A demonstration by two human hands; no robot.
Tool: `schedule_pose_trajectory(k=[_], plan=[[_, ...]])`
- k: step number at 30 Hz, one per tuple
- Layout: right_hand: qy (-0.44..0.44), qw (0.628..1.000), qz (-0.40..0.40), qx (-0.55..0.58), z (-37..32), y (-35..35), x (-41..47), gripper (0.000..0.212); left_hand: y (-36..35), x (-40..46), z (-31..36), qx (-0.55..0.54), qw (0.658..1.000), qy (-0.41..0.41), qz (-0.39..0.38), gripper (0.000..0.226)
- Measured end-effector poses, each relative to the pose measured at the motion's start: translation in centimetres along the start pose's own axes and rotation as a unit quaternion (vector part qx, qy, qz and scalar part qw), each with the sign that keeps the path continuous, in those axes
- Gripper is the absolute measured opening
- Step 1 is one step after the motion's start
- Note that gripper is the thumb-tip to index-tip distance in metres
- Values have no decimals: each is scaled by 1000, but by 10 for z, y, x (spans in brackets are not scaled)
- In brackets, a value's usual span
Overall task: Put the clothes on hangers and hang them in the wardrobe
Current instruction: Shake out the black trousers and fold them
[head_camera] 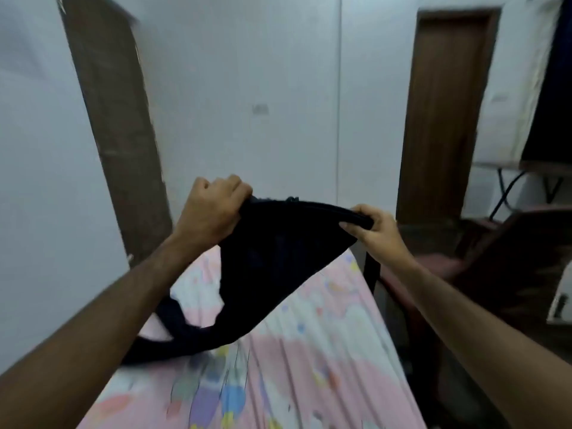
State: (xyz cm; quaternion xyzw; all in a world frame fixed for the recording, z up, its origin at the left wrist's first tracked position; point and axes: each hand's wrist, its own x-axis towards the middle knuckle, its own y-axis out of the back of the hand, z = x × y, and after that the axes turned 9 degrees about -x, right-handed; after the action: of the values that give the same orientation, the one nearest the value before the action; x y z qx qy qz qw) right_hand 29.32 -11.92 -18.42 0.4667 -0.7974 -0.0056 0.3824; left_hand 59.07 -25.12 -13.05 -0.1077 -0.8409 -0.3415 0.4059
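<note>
**Dark garment held up over the bed by both hands**

No brand, label or writing can be read; the picture is blurred. The left hand (213,209) is curled into a fist round the left end of the dark garment's (272,261) top edge, the cloth gathered under its fingers. The right hand (374,233) pinches the right end, thumb below and fingers folded over the rolled edge. The edge stretches between the hands; the cloth hangs down, its lower end trailing on the near left of the pink patterned bedsheet (325,351). A brown door (445,113) stands far right in the white wall (232,88).
</note>
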Motion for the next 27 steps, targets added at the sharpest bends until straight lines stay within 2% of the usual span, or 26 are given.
schedule_pose_trajectory(k=[2,4,5,8,9,11,14,17,18,19,20,21,22,23,24,25,26,27], plan=[[75,995,61,40,-58,28,6,4,68,47,-15,-23,990,33,138,26],[114,987,102,55,-91,52,7,11,108,63,-21,-58,975,58,206,26],[115,986,106,50,-98,61,8,16,116,62,-22,-66,977,58,195,28],[63,991,118,8,-99,81,17,23,114,49,-26,-135,988,51,54,35],[51,992,117,7,-101,88,22,20,115,49,-27,-168,983,70,36,32],[41,991,121,26,-111,98,33,14,121,56,-32,-216,967,118,66,28],[59,985,147,71,-140,105,45,24,135,69,-40,-271,935,173,150,29],[126,959,188,172,-171,112,48,32,144,77,-42,-325,884,179,286,27],[160,945,178,221,-177,117,48,33,147,81,-39,-350,855,172,342,28],[197,931,135,278,-180,123,49,32,148,84,-35,-377,826,158,388,27],[206,921,71,324,-175,126,49,30,143,84,-30,-399,812,138,403,23],[180,922,9,343,-163,123,47,28,133,78,-25,-402,831,106,369,18],[126,940,-44,313,-144,117,45,28,114,69,-22,-372,887,69,264,15],[62,972,-86,209,-114,109,44,29,90,54,-19,-315,942,45,106,13],[1,991,-118,70,-80,99,40,29,64,35,-15,-250,967,33,-36,12],[-60,990,-125,-35,-48,91,34,27,42,18,-10,-222,966,47,-125,14],[-106,985,-108,-84,-22,86,29,26,25,4,-6,-239,954,79,-161,16],[-132,984,-84,-81,-6,83,27,26,14,-3,-3,-274,941,111,-165,18]])
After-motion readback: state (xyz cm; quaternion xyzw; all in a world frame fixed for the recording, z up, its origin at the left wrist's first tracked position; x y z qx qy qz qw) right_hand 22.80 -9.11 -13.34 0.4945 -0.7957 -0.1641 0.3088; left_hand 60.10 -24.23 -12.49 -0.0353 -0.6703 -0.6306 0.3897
